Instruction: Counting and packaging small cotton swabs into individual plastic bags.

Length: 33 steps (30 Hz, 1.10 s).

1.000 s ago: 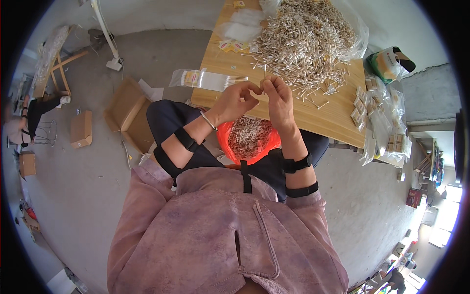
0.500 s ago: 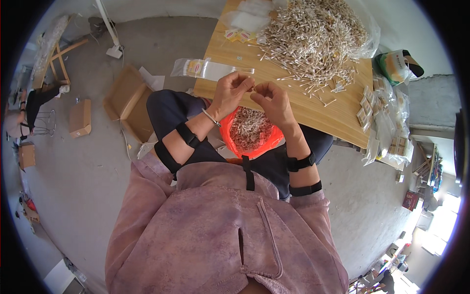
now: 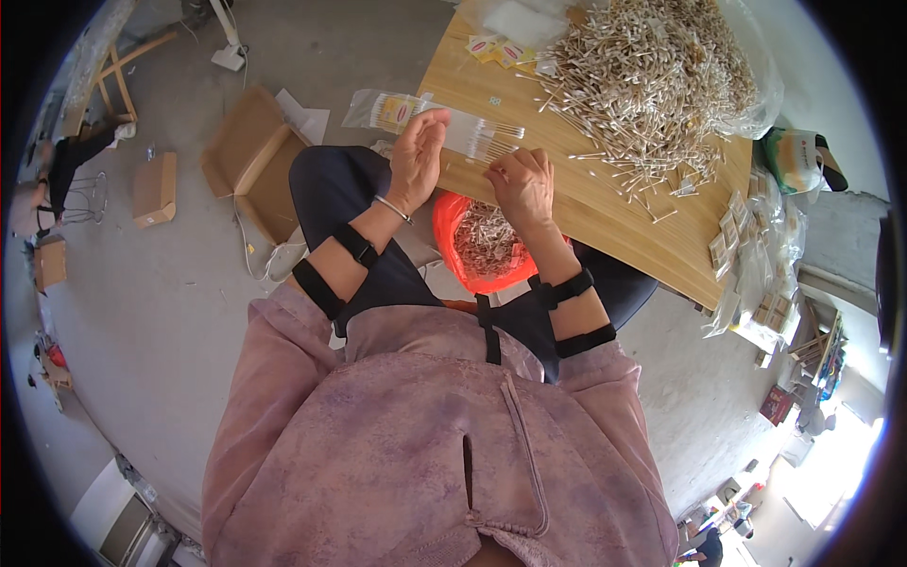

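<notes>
Along the near left edge of the table lies a flat clear plastic bag with a yellow label card inside. White-tipped cotton swabs lie at its right end in a spread row. My left hand is beside the bag's near side, fingers stretched out and overlapping its middle. My right hand is just below the swab tips, fingers curled together; what they pinch, if anything, is hidden. Between my knees, under the table edge, hangs a red plastic bag full of cotton swabs.
A large heap of loose cotton swabs covers the far right of the table. Yellow label cards and clear bags lie at the back. Packed bundles sit by the right edge. An open cardboard box stands on the floor at left.
My hands, together over the table edge before, have come apart: the left opened beside the clear bag, the right moved to its right end. More swabs now show there. The view has shifted slightly.
</notes>
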Each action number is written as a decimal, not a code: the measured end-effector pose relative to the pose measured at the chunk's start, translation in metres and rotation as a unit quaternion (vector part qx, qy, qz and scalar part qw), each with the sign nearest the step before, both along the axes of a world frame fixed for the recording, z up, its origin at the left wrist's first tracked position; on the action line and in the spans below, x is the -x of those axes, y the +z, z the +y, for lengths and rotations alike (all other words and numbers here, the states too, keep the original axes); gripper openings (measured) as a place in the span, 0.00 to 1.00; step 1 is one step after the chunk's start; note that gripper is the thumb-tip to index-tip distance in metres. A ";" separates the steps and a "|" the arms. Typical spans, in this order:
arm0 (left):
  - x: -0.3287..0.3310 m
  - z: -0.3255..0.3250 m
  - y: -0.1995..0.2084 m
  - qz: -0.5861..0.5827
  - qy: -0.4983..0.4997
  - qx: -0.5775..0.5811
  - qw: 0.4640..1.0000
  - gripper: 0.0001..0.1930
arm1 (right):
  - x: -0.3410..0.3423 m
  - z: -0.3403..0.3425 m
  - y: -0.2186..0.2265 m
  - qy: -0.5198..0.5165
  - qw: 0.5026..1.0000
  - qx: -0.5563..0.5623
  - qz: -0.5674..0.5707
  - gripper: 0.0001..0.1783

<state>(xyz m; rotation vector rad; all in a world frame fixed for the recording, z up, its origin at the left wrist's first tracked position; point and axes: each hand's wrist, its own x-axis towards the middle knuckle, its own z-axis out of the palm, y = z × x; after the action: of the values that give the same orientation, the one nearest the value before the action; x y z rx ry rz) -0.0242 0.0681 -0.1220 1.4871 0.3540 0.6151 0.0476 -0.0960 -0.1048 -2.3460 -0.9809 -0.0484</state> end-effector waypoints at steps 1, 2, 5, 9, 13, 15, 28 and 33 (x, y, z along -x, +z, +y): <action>-0.003 -0.001 -0.002 0.007 -0.007 0.005 1.000 0.16 | -0.001 0.003 -0.001 0.000 1.000 0.002 0.003 0.06; -0.007 -0.003 -0.005 0.011 -0.007 0.008 1.000 0.16 | -0.002 0.005 -0.001 -0.008 1.000 -0.004 -0.006 0.06; -0.019 -0.010 -0.002 -0.010 -0.004 0.037 0.999 0.19 | -0.006 0.009 -0.004 -0.034 0.999 -0.015 -0.019 0.08; -0.027 -0.014 -0.003 -0.006 -0.012 0.052 0.999 0.22 | -0.006 0.008 -0.005 -0.066 0.998 -0.020 0.002 0.15; -0.032 -0.019 -0.002 -0.002 -0.020 0.055 0.998 0.23 | -0.003 0.013 -0.006 -0.100 0.993 -0.069 -0.004 0.27; -0.035 -0.022 -0.001 -0.008 -0.023 0.061 0.998 0.23 | -0.001 0.015 -0.007 -0.087 0.991 -0.096 -0.027 0.38; -0.034 -0.019 -0.005 -0.013 -0.034 0.066 0.997 0.22 | -0.002 0.012 -0.015 -0.002 0.993 -0.061 -0.103 0.10; -0.034 -0.020 -0.005 -0.018 -0.037 0.074 0.996 0.22 | -0.005 0.011 -0.014 0.014 0.993 -0.069 -0.090 0.08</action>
<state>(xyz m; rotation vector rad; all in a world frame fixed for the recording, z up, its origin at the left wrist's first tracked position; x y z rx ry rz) 0.0099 0.0482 -0.1265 1.3392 0.3093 0.5449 0.0524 -0.0853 -0.1185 -2.2303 -1.0604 -0.3132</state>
